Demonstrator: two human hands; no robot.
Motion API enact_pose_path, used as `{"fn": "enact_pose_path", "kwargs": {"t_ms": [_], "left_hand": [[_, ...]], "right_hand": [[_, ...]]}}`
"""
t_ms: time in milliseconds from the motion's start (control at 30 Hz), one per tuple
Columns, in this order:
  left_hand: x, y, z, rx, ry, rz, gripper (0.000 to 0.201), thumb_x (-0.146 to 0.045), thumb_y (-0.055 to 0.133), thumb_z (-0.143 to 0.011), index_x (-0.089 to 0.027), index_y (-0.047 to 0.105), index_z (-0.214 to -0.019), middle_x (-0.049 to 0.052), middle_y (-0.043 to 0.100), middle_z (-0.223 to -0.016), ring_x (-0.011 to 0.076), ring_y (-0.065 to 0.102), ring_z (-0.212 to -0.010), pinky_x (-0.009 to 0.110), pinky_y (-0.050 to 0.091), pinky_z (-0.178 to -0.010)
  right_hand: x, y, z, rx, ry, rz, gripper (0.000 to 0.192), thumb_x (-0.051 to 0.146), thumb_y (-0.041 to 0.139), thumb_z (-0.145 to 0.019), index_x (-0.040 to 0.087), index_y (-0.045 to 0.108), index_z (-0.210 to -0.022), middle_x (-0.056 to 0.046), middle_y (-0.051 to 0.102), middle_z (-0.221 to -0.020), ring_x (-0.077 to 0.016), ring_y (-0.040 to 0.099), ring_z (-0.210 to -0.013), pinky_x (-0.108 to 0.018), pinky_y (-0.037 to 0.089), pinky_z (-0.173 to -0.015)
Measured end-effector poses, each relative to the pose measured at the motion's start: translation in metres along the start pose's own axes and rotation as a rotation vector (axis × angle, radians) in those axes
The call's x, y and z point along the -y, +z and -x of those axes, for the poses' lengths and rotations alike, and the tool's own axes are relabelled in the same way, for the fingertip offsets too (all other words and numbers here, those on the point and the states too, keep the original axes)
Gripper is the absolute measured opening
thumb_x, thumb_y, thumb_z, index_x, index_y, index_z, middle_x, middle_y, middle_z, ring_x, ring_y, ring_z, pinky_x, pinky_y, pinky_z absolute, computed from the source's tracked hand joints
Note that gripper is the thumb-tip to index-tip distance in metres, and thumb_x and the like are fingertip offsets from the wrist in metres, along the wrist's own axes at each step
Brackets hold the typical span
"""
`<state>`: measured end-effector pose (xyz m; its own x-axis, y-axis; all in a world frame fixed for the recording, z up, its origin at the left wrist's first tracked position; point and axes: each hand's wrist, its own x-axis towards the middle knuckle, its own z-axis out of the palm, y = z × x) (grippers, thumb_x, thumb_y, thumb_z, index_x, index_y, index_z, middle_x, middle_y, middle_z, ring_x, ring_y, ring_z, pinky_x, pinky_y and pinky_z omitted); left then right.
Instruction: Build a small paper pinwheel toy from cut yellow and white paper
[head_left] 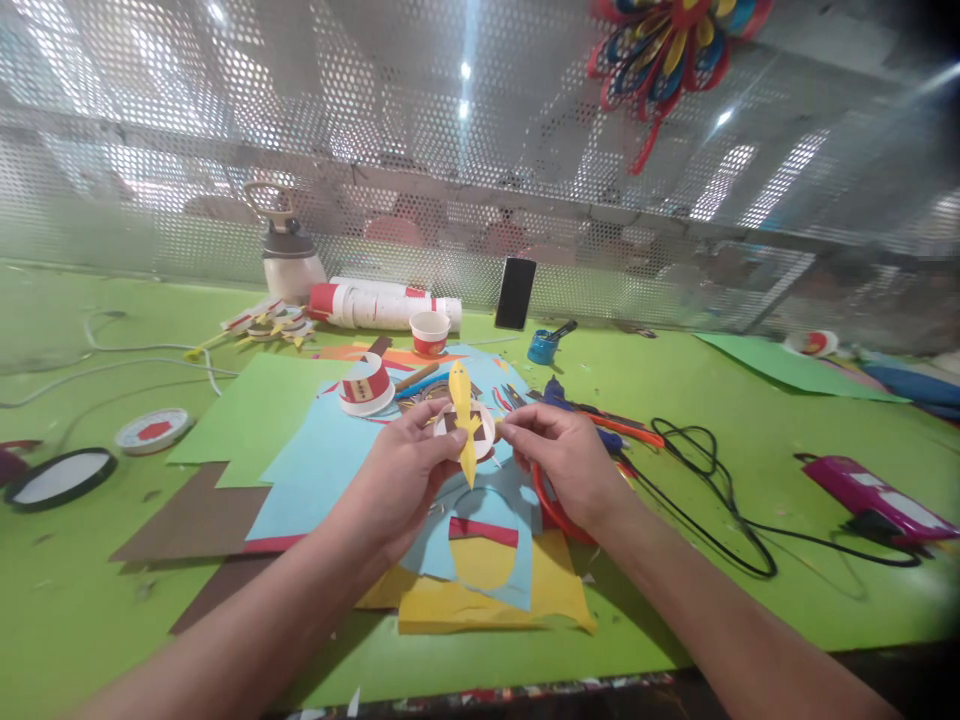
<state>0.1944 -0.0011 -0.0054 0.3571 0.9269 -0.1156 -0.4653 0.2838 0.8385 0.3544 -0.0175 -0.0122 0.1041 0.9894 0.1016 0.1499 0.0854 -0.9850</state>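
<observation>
My left hand (414,458) is closed, thumb and fingers gripping a round white paper piece (487,432), perhaps a cup bottom. Across its face lies a long yellow paper animal cutout (461,385), dotted at the top end and pointed at the bottom, with brown paper behind it. Beside the right rim, my right hand (559,450) pinches thumb to finger; a small yellowish bit shows at the tips, too small to name. A red-and-white paper cup (366,383) lies tilted beyond my left hand. Under both hands are light blue sheets (307,480) and yellow paper (487,612).
Orange-handled scissors (551,505) lie partly under my right hand, near a blue glue gun (556,393) with a black cable (720,490). Farther back are stacked paper cups (390,305), a phone (515,293), a blue pot (542,347) and a sprayer (291,262).
</observation>
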Motion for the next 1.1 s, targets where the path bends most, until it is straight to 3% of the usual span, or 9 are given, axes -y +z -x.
{"fn": "enact_pose_path", "kwargs": {"t_ms": [267, 533, 1100], "left_hand": [[0.001, -0.001, 0.0, 0.043, 0.011, -0.031, 0.038, -0.009, 0.062, -0.074, -0.012, 0.052, -0.111, 0.009, 0.068, -0.095, 0.0173, 0.065, -0.081, 0.029, 0.049, -0.076], [0.001, -0.001, 0.001, 0.045, 0.001, -0.061, 0.044, -0.01, 0.064, -0.072, -0.011, 0.051, -0.114, 0.01, 0.069, -0.093, 0.0172, 0.065, -0.08, 0.027, 0.048, -0.072], [0.001, 0.002, 0.0, -0.006, -0.017, -0.05, 0.055, -0.006, 0.061, -0.073, -0.01, 0.046, -0.125, 0.011, 0.068, -0.096, 0.0168, 0.064, -0.08, 0.028, 0.048, -0.072]], "right_hand": [[-0.015, -0.001, -0.005, 0.066, 0.038, -0.238, 0.012, 0.029, 0.073, -0.069, 0.018, 0.069, -0.071, 0.002, 0.059, -0.062, -0.0081, 0.044, -0.052, -0.024, 0.035, -0.052], [-0.012, -0.002, -0.005, 0.147, 0.154, -0.399, 0.011, 0.025, 0.076, -0.067, 0.016, 0.069, -0.069, 0.001, 0.062, -0.063, -0.007, 0.044, -0.052, -0.023, 0.034, -0.051], [-0.015, 0.0, -0.004, 0.055, 0.054, -0.245, 0.013, 0.028, 0.072, -0.07, 0.016, 0.068, -0.07, 0.002, 0.058, -0.06, -0.0084, 0.045, -0.052, -0.026, 0.035, -0.054]]}}
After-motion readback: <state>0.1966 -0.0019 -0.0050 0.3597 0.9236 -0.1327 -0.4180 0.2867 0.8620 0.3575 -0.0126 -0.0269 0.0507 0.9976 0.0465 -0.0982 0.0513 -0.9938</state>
